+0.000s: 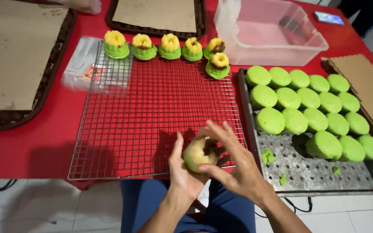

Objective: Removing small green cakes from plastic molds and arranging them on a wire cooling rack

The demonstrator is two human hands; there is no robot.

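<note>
Your left hand cups the small round green-and-yellow cake; your right hand fingers touch it. Squeeze harder and I'd expect it to tear or crumble.

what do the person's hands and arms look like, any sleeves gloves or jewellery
Both the left hand and the right hand are bare, with no gloves. No rings, watch or bracelet show on either wrist. The forearms are uncovered as far as the bottom edge of the head view, so no sleeves are visible. Fingernails look short and unpainted.
</note>
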